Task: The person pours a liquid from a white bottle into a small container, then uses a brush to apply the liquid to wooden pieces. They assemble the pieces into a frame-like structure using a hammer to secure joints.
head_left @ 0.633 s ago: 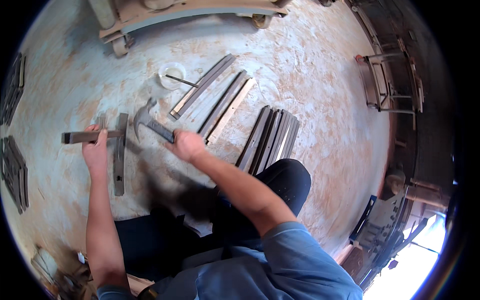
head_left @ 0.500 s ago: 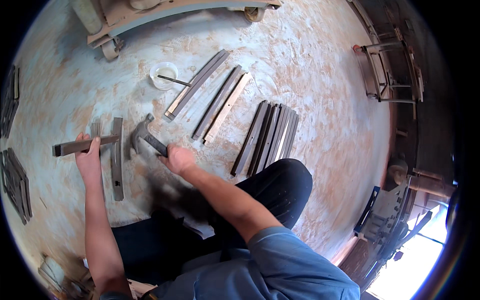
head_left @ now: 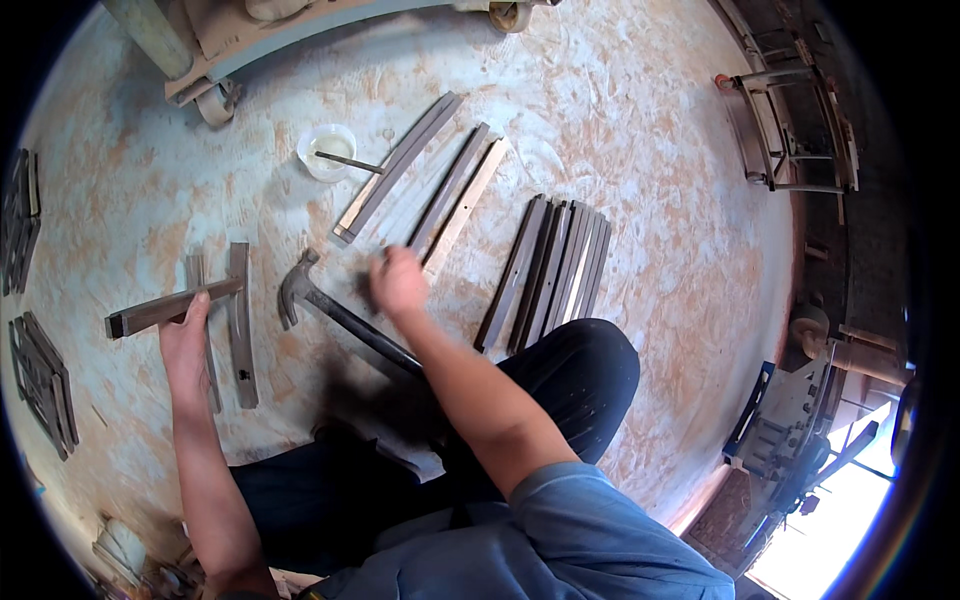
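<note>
My left hand (head_left: pixel 186 345) is closed around a dark wooden strip (head_left: pixel 150 313) held crosswise, its right end meeting a long dark strip (head_left: pixel 242 340) on the floor. Beneath the held piece lies another strip (head_left: pixel 196 268), partly covered. A claw hammer (head_left: pixel 345 318) rests on the floor with its head to the left and part of its handle behind my right forearm. My right hand (head_left: pixel 399 284), blurred by motion and free of the hammer, is over the near end of a dark strip (head_left: pixel 458 175). Beside that lies a pale strip (head_left: pixel 470 198). The right fingers are too smeared to read.
Ahead, a clear plastic tub (head_left: pixel 327 145) holds a thin stick, near a two-tone strip (head_left: pixel 402 162). A row of dark strips (head_left: pixel 550 265) lies by my right knee; more stacks (head_left: pixel 42 380) sit far left. A wheeled cart (head_left: pixel 330 40) stands at the back, a metal frame (head_left: pixel 785 130) far right.
My right hand has let go of the hammer, leaving it on the floor, and moved up and right to the strips. My left hand still holds its strip.
</note>
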A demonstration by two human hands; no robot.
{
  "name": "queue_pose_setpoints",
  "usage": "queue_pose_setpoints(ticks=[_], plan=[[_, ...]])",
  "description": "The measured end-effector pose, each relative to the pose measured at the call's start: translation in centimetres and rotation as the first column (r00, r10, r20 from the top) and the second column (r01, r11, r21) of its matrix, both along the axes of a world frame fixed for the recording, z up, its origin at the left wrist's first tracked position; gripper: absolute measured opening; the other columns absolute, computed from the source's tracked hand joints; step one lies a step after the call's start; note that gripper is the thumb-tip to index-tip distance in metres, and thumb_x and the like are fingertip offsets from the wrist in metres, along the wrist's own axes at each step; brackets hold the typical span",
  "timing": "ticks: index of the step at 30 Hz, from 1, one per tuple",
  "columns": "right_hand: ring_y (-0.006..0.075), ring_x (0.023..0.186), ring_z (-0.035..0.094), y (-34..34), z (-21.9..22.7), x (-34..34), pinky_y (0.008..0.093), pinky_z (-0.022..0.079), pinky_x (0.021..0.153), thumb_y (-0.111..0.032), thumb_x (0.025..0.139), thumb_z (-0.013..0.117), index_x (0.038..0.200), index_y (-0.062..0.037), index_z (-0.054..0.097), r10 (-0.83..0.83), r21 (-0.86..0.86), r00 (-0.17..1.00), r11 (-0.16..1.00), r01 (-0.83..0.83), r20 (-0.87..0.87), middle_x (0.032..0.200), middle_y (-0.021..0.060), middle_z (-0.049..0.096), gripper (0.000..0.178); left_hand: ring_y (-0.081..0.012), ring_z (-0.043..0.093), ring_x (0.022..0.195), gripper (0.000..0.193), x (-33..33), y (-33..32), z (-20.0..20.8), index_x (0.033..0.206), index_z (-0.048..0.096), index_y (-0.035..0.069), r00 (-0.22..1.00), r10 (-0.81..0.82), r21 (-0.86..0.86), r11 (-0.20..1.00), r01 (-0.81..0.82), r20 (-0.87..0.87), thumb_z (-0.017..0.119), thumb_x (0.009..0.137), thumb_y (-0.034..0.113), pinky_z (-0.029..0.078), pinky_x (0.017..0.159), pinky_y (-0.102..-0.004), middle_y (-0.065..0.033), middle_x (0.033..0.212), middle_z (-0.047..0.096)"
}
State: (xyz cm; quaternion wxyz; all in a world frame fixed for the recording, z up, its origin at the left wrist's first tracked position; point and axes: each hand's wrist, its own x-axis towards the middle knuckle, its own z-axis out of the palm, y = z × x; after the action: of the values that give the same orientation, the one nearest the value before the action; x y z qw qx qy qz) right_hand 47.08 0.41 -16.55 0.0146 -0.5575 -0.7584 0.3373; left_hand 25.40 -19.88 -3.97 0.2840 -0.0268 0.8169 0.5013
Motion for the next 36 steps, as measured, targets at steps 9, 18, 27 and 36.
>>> queue_pose_setpoints(ticks=[9,18,27,36], plan=[[0.0343,0.109,0.062,7.9,-0.1,1.3,0.0442,0.051,0.09,-0.043,0.089,0.058,0.107,-0.0011,0.061,0.001,-0.207,0.935,0.975,0.077,0.355,0.115,0.0235,0.063,0.045,-0.0352,0.065,0.09,0.058,1.1,-1.9,0.0,0.105,0.061,-0.009,0.697,-0.689,-0.652,0.439,0.618,0.198,0.069,0.078,0.042,0.049,0.08,-0.0418,-0.0235,0.094,0.067],[0.027,0.055,0.067,9.2,-5.6,3.3,0.0367,0.055,0.052,-0.029,0.09,0.058,0.088,0.0103,0.065,-0.203,-0.441,0.979,0.876,0.195,0.028,0.071,0.0211,0.068,0.04,-0.0332,0.066,0.092,0.059,3.7,0.9,1.4,0.125,0.053,-0.009,0.628,-0.772,-0.594,0.459,0.661,0.102,0.063,0.084,0.033,0.049,0.081,-0.0395,-0.0222,0.091,0.068],[0.0316,0.073,0.07,9.0,-0.9,0.2,0.0404,0.055,0.075,-0.04,0.09,0.053,0.088,0.0037,0.07,0.044,-0.212,0.989,0.977,-0.014,0.138,0.08,0.0187,0.07,0.047,-0.0386,0.061,0.106,0.061,4.0,3.0,4.2,0.132,0.052,0.0,0.652,-0.742,-0.639,0.429,0.639,0.154,0.062,0.086,0.038,0.047,0.092,-0.0443,-0.0237,0.112,0.065],[0.0263,0.05,0.065,8.3,-2.6,-5.4,0.038,0.054,0.047,-0.044,0.09,0.057,0.08,0.0101,0.06,-0.231,-0.533,0.972,0.828,0.174,-0.043,0.06,0.0162,0.064,0.056,-0.0392,0.061,0.106,0.053,5.4,3.1,6.2,0.13,0.053,0.0,0.663,-0.748,-0.637,0.526,0.564,-0.03,0.064,0.087,0.03,0.047,0.091,-0.0455,-0.023,0.112,0.065]])
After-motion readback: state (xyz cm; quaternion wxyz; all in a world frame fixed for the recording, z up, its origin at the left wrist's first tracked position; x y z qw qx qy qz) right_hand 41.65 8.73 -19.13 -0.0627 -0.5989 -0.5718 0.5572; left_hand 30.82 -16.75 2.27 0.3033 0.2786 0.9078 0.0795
